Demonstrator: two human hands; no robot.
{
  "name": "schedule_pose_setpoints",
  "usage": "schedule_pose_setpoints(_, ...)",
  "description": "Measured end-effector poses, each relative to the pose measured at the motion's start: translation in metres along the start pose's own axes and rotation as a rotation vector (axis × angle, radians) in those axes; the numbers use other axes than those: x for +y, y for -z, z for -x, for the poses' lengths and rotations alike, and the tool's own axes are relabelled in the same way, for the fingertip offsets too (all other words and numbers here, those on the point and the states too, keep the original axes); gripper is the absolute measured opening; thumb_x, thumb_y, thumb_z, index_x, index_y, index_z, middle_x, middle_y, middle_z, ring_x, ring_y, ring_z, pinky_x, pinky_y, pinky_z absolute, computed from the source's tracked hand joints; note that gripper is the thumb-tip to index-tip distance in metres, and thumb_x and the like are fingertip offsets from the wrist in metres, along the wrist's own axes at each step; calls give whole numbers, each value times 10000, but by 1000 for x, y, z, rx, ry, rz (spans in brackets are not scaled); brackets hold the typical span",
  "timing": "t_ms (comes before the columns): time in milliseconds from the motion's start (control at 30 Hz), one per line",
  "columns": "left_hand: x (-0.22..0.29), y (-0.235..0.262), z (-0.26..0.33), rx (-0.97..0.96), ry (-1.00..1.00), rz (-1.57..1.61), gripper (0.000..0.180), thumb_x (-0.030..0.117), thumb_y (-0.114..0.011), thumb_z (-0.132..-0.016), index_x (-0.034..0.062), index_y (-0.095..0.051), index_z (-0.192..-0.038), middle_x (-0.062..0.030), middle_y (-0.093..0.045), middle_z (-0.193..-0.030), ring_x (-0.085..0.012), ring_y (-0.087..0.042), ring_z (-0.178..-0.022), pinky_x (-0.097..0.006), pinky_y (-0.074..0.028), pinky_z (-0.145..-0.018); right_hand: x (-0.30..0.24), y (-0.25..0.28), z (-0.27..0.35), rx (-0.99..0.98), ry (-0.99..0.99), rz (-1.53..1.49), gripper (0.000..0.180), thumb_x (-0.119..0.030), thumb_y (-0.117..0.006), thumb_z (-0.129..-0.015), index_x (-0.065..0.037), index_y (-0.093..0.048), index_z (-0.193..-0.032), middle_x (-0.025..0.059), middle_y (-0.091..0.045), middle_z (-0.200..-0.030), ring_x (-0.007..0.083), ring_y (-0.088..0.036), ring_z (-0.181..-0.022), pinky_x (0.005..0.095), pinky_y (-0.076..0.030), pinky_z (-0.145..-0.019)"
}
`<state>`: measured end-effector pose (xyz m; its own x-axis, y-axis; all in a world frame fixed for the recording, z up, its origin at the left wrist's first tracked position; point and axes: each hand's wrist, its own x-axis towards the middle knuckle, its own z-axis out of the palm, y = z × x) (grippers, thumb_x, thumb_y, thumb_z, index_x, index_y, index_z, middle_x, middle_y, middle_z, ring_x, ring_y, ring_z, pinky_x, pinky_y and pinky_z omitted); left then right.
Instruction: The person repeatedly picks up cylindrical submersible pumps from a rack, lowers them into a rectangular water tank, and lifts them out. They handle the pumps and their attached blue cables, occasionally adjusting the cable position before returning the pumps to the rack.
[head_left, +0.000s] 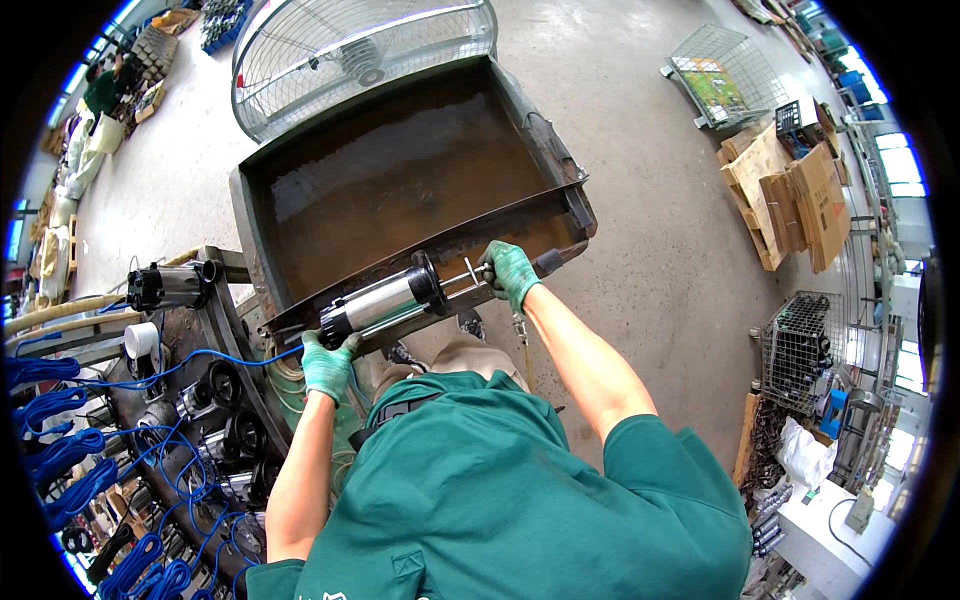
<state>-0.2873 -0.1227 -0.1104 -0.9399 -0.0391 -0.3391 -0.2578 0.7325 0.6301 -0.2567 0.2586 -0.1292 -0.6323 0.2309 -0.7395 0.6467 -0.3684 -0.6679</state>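
Note:
A silver cylindrical pump (372, 306) with black ends lies slantwise along the near edge of a dark metal tank (250, 235) of brownish water. My left hand (327, 366), in a green glove, is closed on the pump's lower-left black end, where a blue cable (235, 354) runs off to the left. At the pump's other end, my gloved right hand (512, 272) is closed around a T-shaped metal fitting (470, 274). A thin hose with a metal coupling (519, 325) hangs below that hand. The palm side of each glove is hidden.
A large caged fan (365, 70) stands beyond the tank. To the left, another pump (170, 286) rests on a metal frame, above several pumps (240, 432) and coiled blue cables (60, 455). Cardboard (818, 205) and wire cages (803, 350) stand on the right.

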Motion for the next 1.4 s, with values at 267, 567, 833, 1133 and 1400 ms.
schedule_pose_setpoints(267,-24,-11,-1,49,-81,104,659,259,-946,-784,-14,-520,-1207,-156,-701,-1060,-247,-638,-956,-377,-523,-906,-14,73,-12,-33,360,350,261,-79,-570,-1012,-74,-518,-1267,93,-703,-913,179,-673,-677,357,-577,-632)
schedule_pose_setpoints(567,-14,-8,6,55,-64,104,669,268,-943,-789,-11,-514,-1221,-166,-701,-1065,-251,-643,-962,-377,-527,-908,-89,169,-73,538,218,1479,262,-179,-567,-965,7,-702,-1092,302,-720,-1108,454,-699,-1087,530,-569,-939)
schedule_pose_setpoints(833,0,-5,9,35,6,183,628,229,-918,-799,-19,-529,-1225,-185,-735,-1044,-264,-706,-952,-410,-565,-873,-92,169,-86,541,339,1453,411,-373,-608,-981,-43,-699,-1207,292,-709,-1164,453,-688,-1102,557,-551,-929)
schedule_pose_setpoints(1133,-19,34,-4,112,22,161,397,399,-734,-984,17,-688,-1081,-199,-753,-997,-333,-730,-904,-419,-562,-824,-71,-10,20,210,848,927,352,-350,-644,-1023,-28,-694,-1157,204,-722,-1116,395,-696,-1041,462,-542,-928)
schedule_pose_setpoints(1400,-168,82,-103,254,132,274,198,194,-588,-1033,56,-690,-1130,-178,-753,-988,-355,-709,-895,-453,-550,-826,-29,-139,38,123,1013,1013,223,-246,-667,-974,-38,-732,-1019,198,-712,-1009,394,-689,-923,458,-551,-839)
